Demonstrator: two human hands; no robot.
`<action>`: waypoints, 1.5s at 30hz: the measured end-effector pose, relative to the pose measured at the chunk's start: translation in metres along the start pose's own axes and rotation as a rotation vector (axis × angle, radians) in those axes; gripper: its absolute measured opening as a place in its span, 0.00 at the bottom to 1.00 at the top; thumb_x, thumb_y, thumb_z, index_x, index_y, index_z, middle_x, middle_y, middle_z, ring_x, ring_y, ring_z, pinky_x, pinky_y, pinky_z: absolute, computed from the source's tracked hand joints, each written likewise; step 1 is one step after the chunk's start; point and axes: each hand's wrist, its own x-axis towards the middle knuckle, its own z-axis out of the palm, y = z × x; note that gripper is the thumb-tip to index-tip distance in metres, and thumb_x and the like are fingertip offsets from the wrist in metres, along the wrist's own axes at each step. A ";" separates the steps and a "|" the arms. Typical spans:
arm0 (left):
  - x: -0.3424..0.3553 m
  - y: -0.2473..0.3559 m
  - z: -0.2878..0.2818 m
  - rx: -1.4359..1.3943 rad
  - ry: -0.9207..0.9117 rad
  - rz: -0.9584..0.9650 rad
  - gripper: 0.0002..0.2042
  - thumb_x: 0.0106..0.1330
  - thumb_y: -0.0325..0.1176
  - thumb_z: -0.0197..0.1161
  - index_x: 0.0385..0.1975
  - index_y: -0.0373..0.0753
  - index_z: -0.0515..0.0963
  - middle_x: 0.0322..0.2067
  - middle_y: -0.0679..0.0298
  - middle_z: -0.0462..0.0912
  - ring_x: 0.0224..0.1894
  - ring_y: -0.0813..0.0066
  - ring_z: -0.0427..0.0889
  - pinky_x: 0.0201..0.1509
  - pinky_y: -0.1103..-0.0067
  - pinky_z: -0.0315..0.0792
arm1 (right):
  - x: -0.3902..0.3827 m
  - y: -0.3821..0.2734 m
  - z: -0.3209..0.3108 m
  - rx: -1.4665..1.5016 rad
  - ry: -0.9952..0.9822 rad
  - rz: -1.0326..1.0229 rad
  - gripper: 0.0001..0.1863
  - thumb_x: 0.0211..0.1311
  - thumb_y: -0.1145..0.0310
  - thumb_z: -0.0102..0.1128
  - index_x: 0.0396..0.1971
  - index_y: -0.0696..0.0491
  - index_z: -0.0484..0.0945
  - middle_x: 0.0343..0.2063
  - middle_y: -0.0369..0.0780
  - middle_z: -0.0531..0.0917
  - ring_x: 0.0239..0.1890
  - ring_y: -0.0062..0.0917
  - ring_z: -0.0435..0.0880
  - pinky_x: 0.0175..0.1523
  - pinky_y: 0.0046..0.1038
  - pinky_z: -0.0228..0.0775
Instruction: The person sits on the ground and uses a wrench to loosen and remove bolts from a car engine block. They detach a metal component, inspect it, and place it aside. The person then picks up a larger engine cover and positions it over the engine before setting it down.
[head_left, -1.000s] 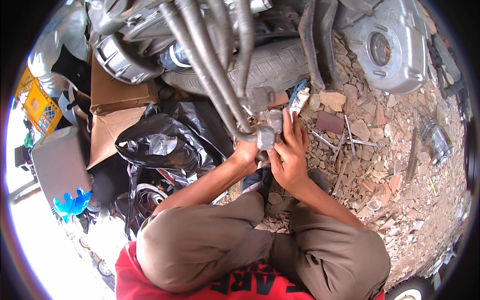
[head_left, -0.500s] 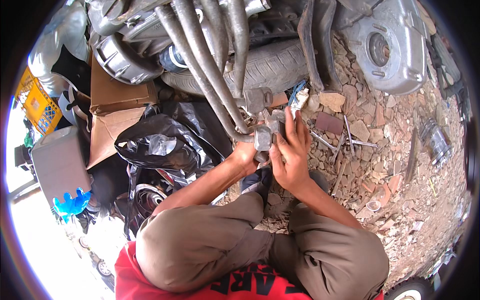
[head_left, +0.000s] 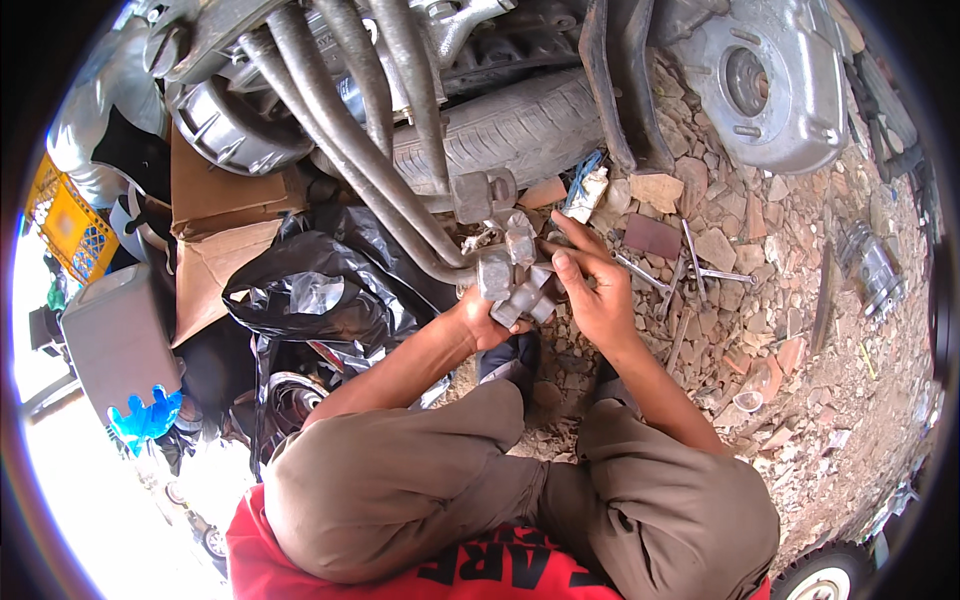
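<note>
The metal part, a grey cast block with several stubby round bosses, sits at the joint where the bent pipes end, raised off the ground between both hands. It looks held there so that its faces can be reached from both sides at once.

The left hand is under and behind the part, fingers wrapped round its lower left end; it seems to act as the prop, bearing the weight and keeping the block from turning. The right hand comes in from the other side, fingers bent and closed on the part's right edge, with the thumb and forefinger pinched near the top boss. Whether they hold a small fastener there I cannot tell; the fingertips hide it.

Just beyond the right hand's fingers lie a white and blue rag or packet and a flat dark red tile. To the outside of that hand, within easy reach on the rubble, lie spanners, probably put down there so they can be picked up without shifting.

Beyond the left hand a tyre lies under the pipes. To its outer side spread a crumpled black plastic bag and cardboard. The person squats, knees drawn up just below both wrists, which brings the forearms close in.
</note>
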 end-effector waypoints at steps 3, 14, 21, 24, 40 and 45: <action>0.014 -0.001 0.004 -0.048 -0.041 -0.094 0.27 0.73 0.57 0.44 0.51 0.38 0.73 0.40 0.52 0.82 0.31 0.59 0.85 0.08 0.87 0.66 | -0.004 0.012 -0.007 0.132 0.187 0.041 0.14 0.69 0.62 0.59 0.37 0.60 0.82 0.48 0.46 0.83 0.52 0.35 0.80 0.58 0.33 0.69; -0.003 0.017 0.019 -0.369 -0.152 -0.156 0.30 0.70 0.61 0.48 0.52 0.37 0.73 0.38 0.47 0.81 0.32 0.58 0.83 0.09 0.87 0.67 | 0.011 -0.005 -0.043 0.697 0.437 0.381 0.18 0.67 0.66 0.62 0.52 0.54 0.70 0.46 0.40 0.80 0.43 0.32 0.85 0.35 0.30 0.76; -0.002 0.012 0.006 -0.428 -0.237 -0.080 0.27 0.69 0.57 0.48 0.50 0.37 0.74 0.37 0.49 0.80 0.36 0.57 0.80 0.15 0.83 0.68 | 0.006 -0.011 -0.031 0.571 0.412 0.281 0.13 0.65 0.72 0.62 0.46 0.60 0.73 0.37 0.41 0.81 0.34 0.24 0.84 0.33 0.22 0.73; -0.003 0.015 0.012 -0.423 -0.256 -0.081 0.27 0.68 0.57 0.48 0.49 0.37 0.73 0.36 0.51 0.78 0.34 0.59 0.78 0.15 0.83 0.67 | 0.001 -0.014 -0.028 0.441 0.373 0.228 0.12 0.66 0.72 0.61 0.46 0.60 0.74 0.35 0.39 0.82 0.33 0.20 0.82 0.34 0.20 0.71; -0.009 0.013 0.017 -0.336 -0.231 -0.085 0.27 0.67 0.60 0.48 0.44 0.39 0.76 0.34 0.56 0.80 0.33 0.62 0.78 0.28 0.74 0.70 | -0.008 -0.027 -0.021 0.127 0.284 0.060 0.13 0.69 0.73 0.54 0.51 0.60 0.74 0.44 0.40 0.76 0.38 0.18 0.77 0.43 0.21 0.71; -0.007 0.014 0.029 -0.268 -0.010 0.060 0.27 0.67 0.61 0.51 0.47 0.42 0.77 0.40 0.61 0.82 0.40 0.65 0.82 0.44 0.69 0.74 | -0.012 -0.054 -0.012 -0.322 0.064 -0.240 0.15 0.64 0.72 0.59 0.50 0.58 0.78 0.44 0.44 0.74 0.44 0.31 0.76 0.47 0.29 0.70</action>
